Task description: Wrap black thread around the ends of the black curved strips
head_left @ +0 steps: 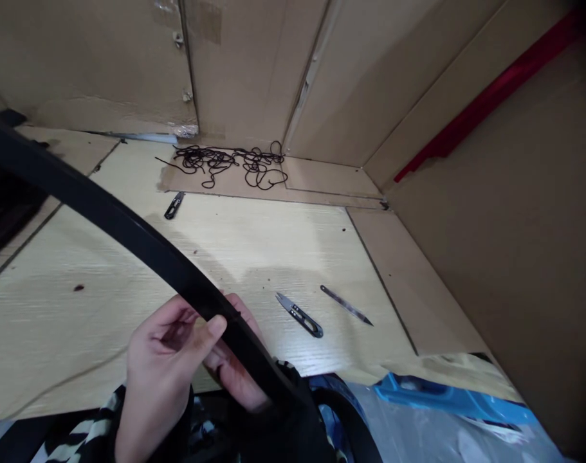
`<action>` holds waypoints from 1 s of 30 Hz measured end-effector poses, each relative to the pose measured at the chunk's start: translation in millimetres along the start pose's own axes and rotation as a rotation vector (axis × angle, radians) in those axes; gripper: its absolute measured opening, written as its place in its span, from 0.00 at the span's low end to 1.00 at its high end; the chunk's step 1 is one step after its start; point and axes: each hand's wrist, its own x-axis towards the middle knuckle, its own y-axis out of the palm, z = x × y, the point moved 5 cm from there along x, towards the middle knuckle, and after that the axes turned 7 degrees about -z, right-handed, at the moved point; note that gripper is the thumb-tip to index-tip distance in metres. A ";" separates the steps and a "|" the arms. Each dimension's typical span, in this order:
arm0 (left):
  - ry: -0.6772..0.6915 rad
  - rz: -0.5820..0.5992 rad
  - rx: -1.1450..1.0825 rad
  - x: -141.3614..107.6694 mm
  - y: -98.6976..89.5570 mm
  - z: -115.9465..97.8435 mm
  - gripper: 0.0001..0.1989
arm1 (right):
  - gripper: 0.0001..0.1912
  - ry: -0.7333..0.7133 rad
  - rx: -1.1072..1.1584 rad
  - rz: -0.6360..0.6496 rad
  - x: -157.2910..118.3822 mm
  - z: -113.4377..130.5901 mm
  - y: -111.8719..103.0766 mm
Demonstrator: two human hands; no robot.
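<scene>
A long, smooth black strip [143,241] runs diagonally from the upper left down to my lap, bending in a gentle curve. My left hand [162,366] pinches it, thumb on the near face and fingers curled behind. Just beyond, my right hand [239,382] is wrapped round the strip from underneath, partly hidden by it. A tiny dark bit sticks out at the strip's edge between the hands. To the right on the table lie thread snips [300,315] and a thin pointed metal tool [345,305].
Tangled black cord [225,164] lies on cardboard at the back. A second, smaller pair of snips [174,206] rests on the wooden table [273,238]. Cardboard walls [254,71] enclose the back and right. A blue plastic piece [447,399] sits at the front right; dark items are stacked far left.
</scene>
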 end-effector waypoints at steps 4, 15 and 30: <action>0.014 -0.028 -0.046 0.8 2.8 -2.8 0.13 | 0.15 -0.057 0.075 0.039 2.7 3.4 7.9; 0.052 -0.184 -0.027 3.2 4.7 0.3 0.18 | 0.11 -0.335 -0.303 -0.302 -9.7 -4.3 -7.0; 0.291 -0.312 0.275 8.6 2.9 -20.3 0.11 | 0.09 -1.323 -1.747 -0.102 -45.8 66.3 43.8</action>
